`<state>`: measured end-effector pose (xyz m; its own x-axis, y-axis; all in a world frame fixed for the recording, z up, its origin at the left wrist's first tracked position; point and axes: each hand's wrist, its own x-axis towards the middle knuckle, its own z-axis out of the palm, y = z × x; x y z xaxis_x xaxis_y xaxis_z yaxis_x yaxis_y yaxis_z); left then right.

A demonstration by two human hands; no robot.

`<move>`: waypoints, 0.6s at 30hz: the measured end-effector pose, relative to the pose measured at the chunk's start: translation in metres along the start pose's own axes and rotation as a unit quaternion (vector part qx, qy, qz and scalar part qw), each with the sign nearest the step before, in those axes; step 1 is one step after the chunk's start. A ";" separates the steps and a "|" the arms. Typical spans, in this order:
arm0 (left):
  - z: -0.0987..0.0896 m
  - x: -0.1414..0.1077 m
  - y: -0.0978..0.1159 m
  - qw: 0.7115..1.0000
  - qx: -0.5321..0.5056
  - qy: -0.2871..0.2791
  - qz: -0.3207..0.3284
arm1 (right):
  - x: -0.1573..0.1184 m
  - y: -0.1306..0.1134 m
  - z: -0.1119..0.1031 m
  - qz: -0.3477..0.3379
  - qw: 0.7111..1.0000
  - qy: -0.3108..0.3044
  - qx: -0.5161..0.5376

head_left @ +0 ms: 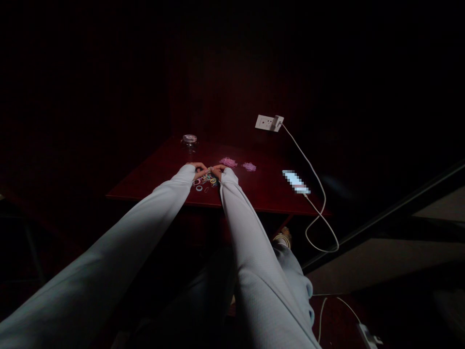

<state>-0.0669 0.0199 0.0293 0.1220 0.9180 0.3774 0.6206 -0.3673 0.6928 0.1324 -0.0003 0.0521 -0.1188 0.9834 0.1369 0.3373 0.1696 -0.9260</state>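
Several small rings in mixed colours, which look like hair ties (199, 188), lie in a loose pile near the front edge of the dark red table (145, 182). Over this pile my left hand (198, 168) and my right hand (218, 170) meet, fingertips pinched close together. Between them shows something small and pale yellowish that looks like a hair tie; the fingers partly hide it. Just behind my right hand is a heap of pink bands (228, 162). A smaller heap of purple bands (249, 166) lies to its right.
A clear lidded jar (189, 142) stands at the back left of the table. Toward the right lies a blurred-out phone (296, 182) on a white cable (324, 194), which loops past the table edge from a wall socket (265, 122). The surroundings are very dark.
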 end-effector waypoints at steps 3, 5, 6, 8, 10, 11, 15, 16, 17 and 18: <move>0.000 0.000 -0.001 1.000 0.005 -0.001 0.000 | -0.001 -0.001 -0.001 0.002 1.000 0.004 -0.007; -0.001 -0.002 0.000 1.000 0.003 0.001 0.009 | -0.002 -0.002 -0.002 0.004 1.000 0.005 -0.002; -0.001 -0.003 0.000 1.000 -0.001 0.003 0.015 | -0.002 -0.003 -0.002 0.004 1.000 0.006 0.000; -0.002 -0.005 0.002 1.000 -0.009 0.006 0.026 | -0.001 -0.003 -0.002 0.006 1.000 0.010 0.004; -0.002 -0.006 0.004 0.999 -0.017 0.009 0.030 | 0.000 -0.002 -0.001 0.007 1.000 0.015 0.004; -0.002 -0.006 0.004 0.999 -0.021 0.010 0.029 | 0.000 -0.002 0.000 0.007 1.000 0.016 0.004; -0.002 -0.007 0.007 1.000 -0.027 0.008 0.014 | 0.000 -0.001 -0.001 0.007 1.000 0.021 0.008; -0.003 -0.008 0.007 1.000 -0.027 0.007 0.012 | 0.000 -0.001 -0.001 0.006 1.000 0.026 0.008; -0.003 -0.008 0.008 1.000 -0.028 0.005 0.011 | 0.000 -0.001 -0.001 0.005 0.999 0.031 0.006; -0.004 -0.008 0.008 0.999 -0.030 0.004 0.013 | -0.001 -0.001 -0.002 0.003 0.999 0.035 0.005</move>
<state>-0.0656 0.0087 0.0339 0.1322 0.9068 0.4002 0.5700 -0.3999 0.7178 0.1339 -0.0009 0.0535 -0.0519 0.9866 0.1547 0.3290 0.1632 -0.9301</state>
